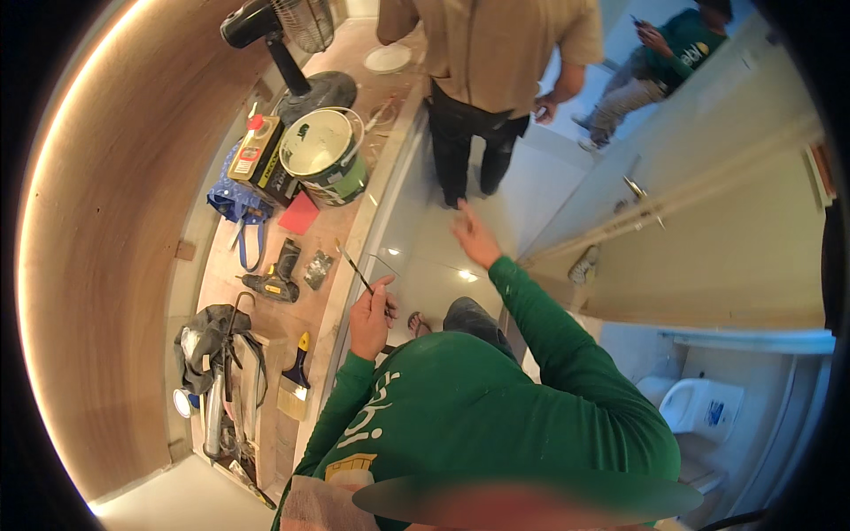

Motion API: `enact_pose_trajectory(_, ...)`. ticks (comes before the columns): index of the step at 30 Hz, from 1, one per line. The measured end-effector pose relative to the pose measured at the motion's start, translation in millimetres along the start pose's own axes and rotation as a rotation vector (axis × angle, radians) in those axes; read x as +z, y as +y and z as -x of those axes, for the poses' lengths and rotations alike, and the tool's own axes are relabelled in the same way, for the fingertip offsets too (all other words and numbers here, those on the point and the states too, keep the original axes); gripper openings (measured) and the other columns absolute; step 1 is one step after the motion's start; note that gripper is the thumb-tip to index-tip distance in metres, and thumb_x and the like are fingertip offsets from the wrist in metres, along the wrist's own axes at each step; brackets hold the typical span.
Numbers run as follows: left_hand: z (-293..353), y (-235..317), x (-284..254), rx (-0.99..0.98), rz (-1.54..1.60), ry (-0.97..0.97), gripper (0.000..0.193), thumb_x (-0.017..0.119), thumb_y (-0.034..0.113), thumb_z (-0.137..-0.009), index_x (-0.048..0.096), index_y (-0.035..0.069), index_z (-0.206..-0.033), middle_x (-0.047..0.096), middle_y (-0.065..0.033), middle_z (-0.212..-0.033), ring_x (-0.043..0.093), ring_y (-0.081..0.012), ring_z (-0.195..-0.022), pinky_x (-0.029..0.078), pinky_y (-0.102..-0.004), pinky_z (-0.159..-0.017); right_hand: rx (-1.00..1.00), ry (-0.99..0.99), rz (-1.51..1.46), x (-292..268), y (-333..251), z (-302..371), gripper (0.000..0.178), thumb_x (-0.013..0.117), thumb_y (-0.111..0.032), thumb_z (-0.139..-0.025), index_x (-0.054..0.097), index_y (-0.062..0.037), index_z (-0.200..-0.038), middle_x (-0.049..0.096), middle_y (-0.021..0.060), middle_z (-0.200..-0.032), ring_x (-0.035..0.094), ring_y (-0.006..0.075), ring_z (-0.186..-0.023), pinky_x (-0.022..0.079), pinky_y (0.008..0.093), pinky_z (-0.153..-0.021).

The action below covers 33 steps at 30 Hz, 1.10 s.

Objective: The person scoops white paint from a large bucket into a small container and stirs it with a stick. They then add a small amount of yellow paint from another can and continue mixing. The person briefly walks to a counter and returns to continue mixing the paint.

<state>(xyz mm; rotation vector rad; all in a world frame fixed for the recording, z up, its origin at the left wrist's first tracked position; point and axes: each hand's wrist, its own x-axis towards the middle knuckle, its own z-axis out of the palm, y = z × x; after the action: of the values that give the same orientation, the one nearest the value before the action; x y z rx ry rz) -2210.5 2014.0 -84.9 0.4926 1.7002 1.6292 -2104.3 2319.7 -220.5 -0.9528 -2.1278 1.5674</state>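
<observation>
My left hand (370, 320) is closed round the dark handle of a thin artist's paintbrush (359, 276). The brush slants up and left, its tip above the wooden bench edge. My right hand (475, 234) is held out in front of me over the floor, slightly blurred, its fingers apart and nothing visible in them. Nearest the left hand on the bench lie a small clear packet (317, 269) of dark bits and a black-and-yellow cordless drill (276, 273). Closer to me rests a wide flat paintbrush (296, 376) with a yellow-tipped handle.
The wooden bench (305, 243) also carries a paint bucket (323, 155), a rectangular can (264, 164), a red sheet (299, 214), a blue bag (237, 196), a fan (314, 88) and a tool box (257, 354). A person (491, 62) stands ahead; another (655, 75) sits beyond the door (682, 186).
</observation>
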Motion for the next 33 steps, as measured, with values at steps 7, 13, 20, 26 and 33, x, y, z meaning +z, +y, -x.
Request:
enact_pose_trajectory(7,-17.0,15.3,9.9,-0.119,0.016,0.434,0.042,0.047,0.031,-0.118,0.065,0.000,-0.140,0.063,-0.0007,-0.082,0.059,-0.0070,-0.068,0.046,-0.0222,-0.058,-0.188,-0.003,-0.539,-34.2,-172.4,-231.0,0.067,0.067,-0.023,-0.108,0.038,-0.0018,-0.165,0.066,0.0134,-0.140,0.067,0.0178,-0.113,0.057,0.0300,-0.086)
enact_pose_trajectory(13,-30.5,30.9,45.2,-0.200,-0.024,0.686,0.050,0.047,0.040,-0.118,0.062,-0.003,-0.140,0.063,-0.0035,-0.080,0.061,-0.0109,-0.064,0.047,-0.0253,-0.052,-0.333,0.229,-0.468,-36.8,-155.1,-312.7,0.064,0.066,-0.019,-0.107,0.041,-0.0009,-0.163,0.058,0.0129,-0.152,0.062,0.0189,-0.126,0.054,0.0334,-0.099)
enact_pose_trajectory(20,-46.7,49.6,85.6,-0.203,0.003,0.889,0.049,0.048,0.038,-0.118,0.064,-0.002,-0.140,0.063,-0.0015,-0.082,0.061,-0.0087,-0.068,0.047,-0.0234,-0.057,-0.330,0.354,-0.507,-47.4,-139.2,-315.8,0.055,0.059,-0.017,-0.107,0.047,0.0053,-0.156,0.057,0.0181,-0.154,0.053,0.0265,-0.143,0.041,0.0390,-0.122)
enact_pose_trajectory(26,-54.5,52.5,100.6,-0.209,-0.002,0.996,0.048,0.048,0.036,-0.118,0.063,-0.003,-0.141,0.063,-0.0020,-0.082,0.060,-0.0086,-0.068,0.047,-0.0235,-0.055,-0.377,0.322,-0.439,-38.5,-159.4,-333.6,0.046,0.055,-0.026,-0.109,0.066,0.0126,-0.131,0.048,0.0236,-0.159,0.052,0.0320,-0.140,0.037,0.0408,-0.121)
enact_pose_trajectory(33,-61.6,51.0,108.5,-0.183,0.063,1.026,0.046,0.049,0.035,-0.118,0.064,-0.002,-0.142,0.063,0.0000,-0.083,0.058,-0.0067,-0.069,0.046,-0.0221,-0.057,-0.395,0.291,-0.435,-35.1,-173.6,-336.3,0.046,0.056,-0.019,-0.106,0.057,0.0113,-0.141,0.046,0.0223,-0.159,0.053,0.0294,-0.137,0.040,0.0378,-0.118)
